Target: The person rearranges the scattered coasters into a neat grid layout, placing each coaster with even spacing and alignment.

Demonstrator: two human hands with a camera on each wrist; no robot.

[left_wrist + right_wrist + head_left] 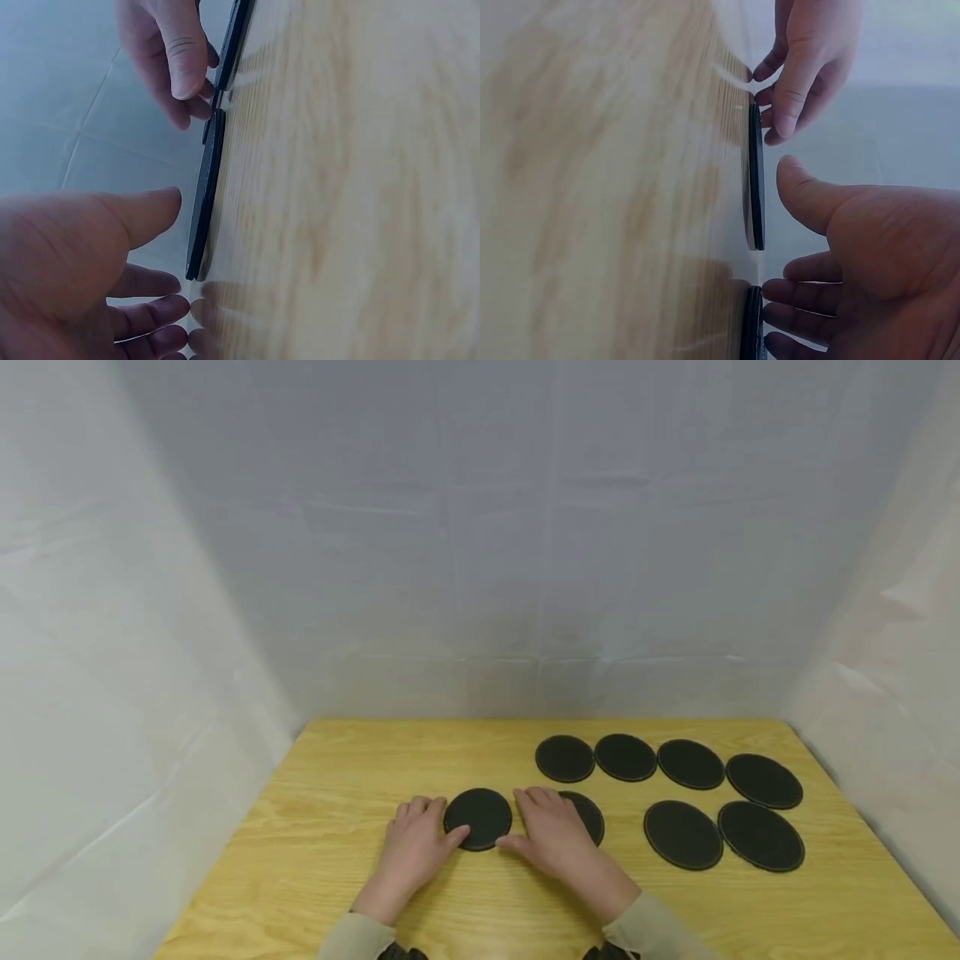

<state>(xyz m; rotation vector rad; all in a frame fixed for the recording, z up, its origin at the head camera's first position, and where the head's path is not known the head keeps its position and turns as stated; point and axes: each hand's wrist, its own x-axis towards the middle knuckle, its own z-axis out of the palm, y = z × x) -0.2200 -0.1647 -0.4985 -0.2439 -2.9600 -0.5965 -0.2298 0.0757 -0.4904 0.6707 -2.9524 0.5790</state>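
A round black coaster (483, 814) lies flat on the wooden table between the two hands. Edge-on in the left wrist view, the same coaster (205, 199) shows two dark layers. My left hand (414, 850) is at its left side, fingers fairly straight and thumb over its near left part. On the other side, my right hand (553, 837) has its thumb near the coaster's right edge. The right hand's fingers reach over another black coaster (588, 814), partly hiding it. Both thumbs stand apart from the fingers, with nothing gripped.
A row of several stitched black coasters (626, 757) lies along the back right of the table (337, 768). Two more, a middle coaster (683, 835) and an outer coaster (761, 836), lie at the right. Pale sheeting (480, 568) encloses the table's back and sides.
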